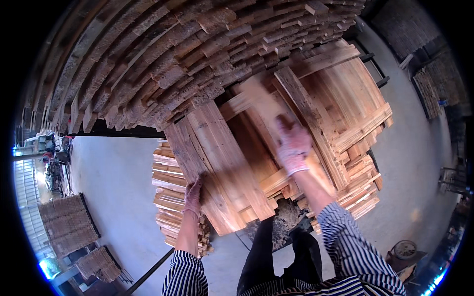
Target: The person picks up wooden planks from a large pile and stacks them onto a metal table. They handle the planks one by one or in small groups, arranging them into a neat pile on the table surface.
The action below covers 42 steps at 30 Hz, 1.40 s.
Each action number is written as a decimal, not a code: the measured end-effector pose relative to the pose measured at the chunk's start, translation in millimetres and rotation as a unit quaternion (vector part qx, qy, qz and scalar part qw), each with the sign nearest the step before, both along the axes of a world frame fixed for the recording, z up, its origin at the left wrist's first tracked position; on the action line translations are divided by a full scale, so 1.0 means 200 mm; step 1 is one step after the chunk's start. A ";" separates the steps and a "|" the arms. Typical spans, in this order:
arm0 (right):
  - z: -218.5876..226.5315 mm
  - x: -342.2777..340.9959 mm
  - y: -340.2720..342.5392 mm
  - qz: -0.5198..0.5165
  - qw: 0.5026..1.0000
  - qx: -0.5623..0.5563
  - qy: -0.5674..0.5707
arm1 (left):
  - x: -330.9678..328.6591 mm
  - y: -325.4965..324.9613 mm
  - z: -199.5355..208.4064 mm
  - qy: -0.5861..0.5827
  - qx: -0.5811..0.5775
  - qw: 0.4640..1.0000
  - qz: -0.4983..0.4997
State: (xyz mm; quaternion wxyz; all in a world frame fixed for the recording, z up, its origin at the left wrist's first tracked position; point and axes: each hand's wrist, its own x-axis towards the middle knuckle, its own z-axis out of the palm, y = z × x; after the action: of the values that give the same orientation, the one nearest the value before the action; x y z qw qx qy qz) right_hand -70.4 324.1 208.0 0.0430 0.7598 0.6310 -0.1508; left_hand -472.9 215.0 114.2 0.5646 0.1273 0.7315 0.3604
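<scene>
My left hand (193, 193), in a pale work glove, is closed on the outer left edge of a wooden plank (190, 163). Beside it lie more planks side by side, on the left of a slatted wooden panel. My right hand (295, 144), gloved and blurred by motion, is on a light wooden plank (261, 101) over the middle of the panel. This plank is smeared too, most of all at its far end. Some of the right fingers are hard to make out. Right of that hand, a darker rough plank (308, 111) lies lengthwise across the crosspieces.
A tall stack of rough timber (197, 49) rises beyond the panel. Piles of short wood pieces (168, 192) lie beneath its left and right sides. Bundled slats (69, 224) stand on the far left floor. A wheeled item (405, 250) is at the lower right.
</scene>
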 end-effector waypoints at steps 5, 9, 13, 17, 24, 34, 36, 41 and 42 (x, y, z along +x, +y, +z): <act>-0.26 -0.25 -0.08 0.070 0.974 0.108 0.189 | 0.21 0.08 0.02 -0.021 -0.003 1.000 -0.019; -0.12 0.05 -0.02 0.054 0.968 0.224 -0.103 | 0.08 0.01 0.07 -0.009 0.006 1.000 -0.005; -0.04 0.53 0.09 -0.080 0.997 0.013 0.015 | 0.10 0.02 0.01 -0.006 0.007 1.000 0.010; -0.01 0.25 0.09 -0.023 0.999 0.041 -0.013 | 0.00 0.02 0.01 0.023 -0.021 1.000 0.003; -0.13 -0.01 0.08 0.054 0.997 0.046 0.030 | 0.07 0.02 -0.03 0.004 -0.004 1.000 -0.010; -0.18 0.42 0.24 0.002 0.997 0.082 0.006 | 0.01 0.02 -0.07 0.004 0.008 1.000 -0.008; -0.20 0.22 0.24 0.078 0.991 0.080 0.067 | 0.02 0.00 -0.05 -0.009 0.006 1.000 -0.011; -0.37 0.26 0.29 0.104 0.962 0.191 0.163 | 0.09 0.03 -0.16 0.037 0.004 0.999 -0.027; -0.45 0.37 0.32 0.138 0.942 0.249 0.178 | 0.08 0.07 -0.22 0.025 -0.002 0.997 -0.071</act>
State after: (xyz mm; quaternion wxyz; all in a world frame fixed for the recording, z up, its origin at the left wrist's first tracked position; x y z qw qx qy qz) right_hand 2.8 387.8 118.4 -0.2402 0.6126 0.7443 -0.1145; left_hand -456.9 229.1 71.0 0.5706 0.1872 0.7351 0.3146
